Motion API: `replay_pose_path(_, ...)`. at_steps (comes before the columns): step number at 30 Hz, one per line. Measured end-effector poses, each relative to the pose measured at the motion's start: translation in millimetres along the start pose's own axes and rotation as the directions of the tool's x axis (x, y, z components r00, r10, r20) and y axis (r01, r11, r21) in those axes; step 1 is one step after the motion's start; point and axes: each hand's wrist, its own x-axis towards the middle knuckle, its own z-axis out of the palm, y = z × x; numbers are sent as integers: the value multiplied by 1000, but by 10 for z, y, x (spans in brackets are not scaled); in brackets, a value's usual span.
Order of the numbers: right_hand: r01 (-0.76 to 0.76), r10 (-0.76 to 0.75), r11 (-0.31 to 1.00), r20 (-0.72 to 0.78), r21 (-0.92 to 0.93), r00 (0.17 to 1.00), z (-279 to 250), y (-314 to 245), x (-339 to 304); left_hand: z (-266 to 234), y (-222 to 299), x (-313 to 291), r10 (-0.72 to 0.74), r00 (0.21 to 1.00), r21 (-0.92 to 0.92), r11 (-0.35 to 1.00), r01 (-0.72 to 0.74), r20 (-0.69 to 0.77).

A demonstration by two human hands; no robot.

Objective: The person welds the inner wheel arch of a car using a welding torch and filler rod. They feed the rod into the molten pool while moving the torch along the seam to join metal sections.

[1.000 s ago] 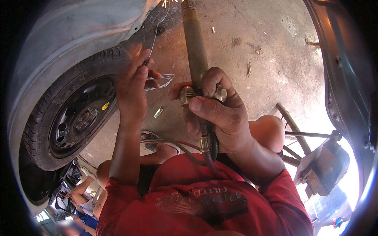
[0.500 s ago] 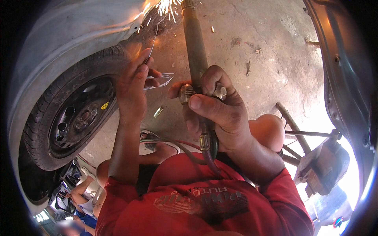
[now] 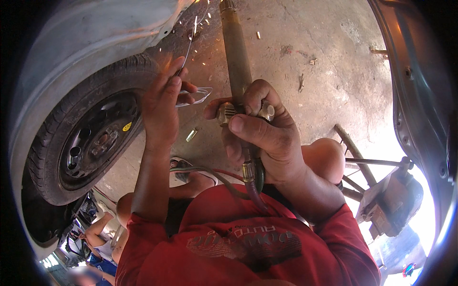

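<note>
My right hand (image 3: 265,126) is wrapped round the valve end of a brass gas welding torch (image 3: 234,52), its knobs (image 3: 225,114) showing between the fingers. The torch points away from me, and its tip lies beyond the top edge. Two hoses (image 3: 253,183) run from its near end toward my body. To the left, my left hand (image 3: 164,100) pinches a thin filler wire (image 3: 190,45) that reaches up toward the torch's far end. A loose coil of the same wire (image 3: 198,95) hangs by its fingers. Small sparks (image 3: 202,28) fall beside a pale car body panel (image 3: 109,28).
A car wheel with a black rim (image 3: 95,138) stands close left of my left arm. A dark body panel (image 3: 415,95) borders the right, near a metal stand (image 3: 358,157). Small debris (image 3: 301,83) lies on the concrete floor (image 3: 329,43). Another person (image 3: 100,238) sits at the lower left.
The bright burst of sparks at the top has shrunk to a few scattered ones, some lower down. The wire's far end glows now. Both hands stay nearly in place.
</note>
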Motion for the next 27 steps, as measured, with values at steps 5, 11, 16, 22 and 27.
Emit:
replay_pose_path(5,6,-6,1000,2,-11,1000,-12,2,-1,-11,-34,8,14,1000,17,1000,-14,8)
replay_pose_path(11,9,-9,1000,6,3,1000,-1,0,5,-9,-20,4,7,1000,4,1000,-7,15)
replay_pose_path(16,9,-9,1000,1,-11,1000,-14,6,10,-3,-25,9,11,1000,21,1000,-11,8)
replay_pose_path(22,24,-24,999,-6,-23,1000,-3,-12,7,-2,-49,35,13,1000,18,1000,-14,13)
replay_pose_path(27,27,-27,1000,3,-10,1000,11,-27,29,-18,-43,60,26,999,37,999,-27,19)
